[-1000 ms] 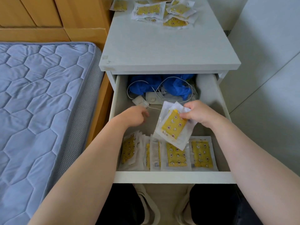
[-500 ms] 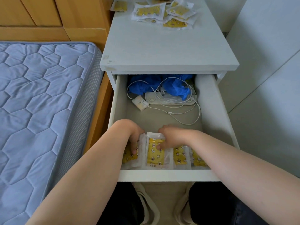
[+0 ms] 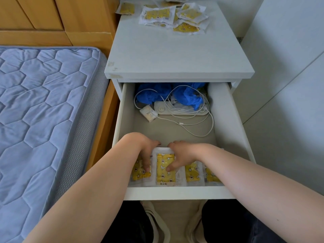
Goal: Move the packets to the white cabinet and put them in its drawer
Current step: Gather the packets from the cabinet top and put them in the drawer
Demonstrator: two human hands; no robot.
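Observation:
The white cabinet [image 3: 175,55] stands with its drawer [image 3: 175,193] pulled out. A row of yellow packets in clear wrap lies along the drawer's front. My right hand [image 3: 182,151] grips the top edge of the middle packet [image 3: 165,174], with its thumb pressed on the yellow face. Next to it, my left hand [image 3: 142,146] lies flat with its fingers on the packets at the left [image 3: 138,175]. More packets [image 3: 192,172] lie to the right, partly under my right forearm. A loose pile of packets [image 3: 175,16] sits at the back of the cabinet top.
At the back of the drawer lie blue gloves [image 3: 185,97], a white power strip [image 3: 180,111], a small white box [image 3: 148,113] and a white cable [image 3: 198,130]. A blue quilted mattress [image 3: 43,120] is on the left, a white wall on the right.
My right hand has brought the packet down from mid-drawer to the front row. My left hand has moved down onto the left packets. Both hands have barely shifted in the last half second.

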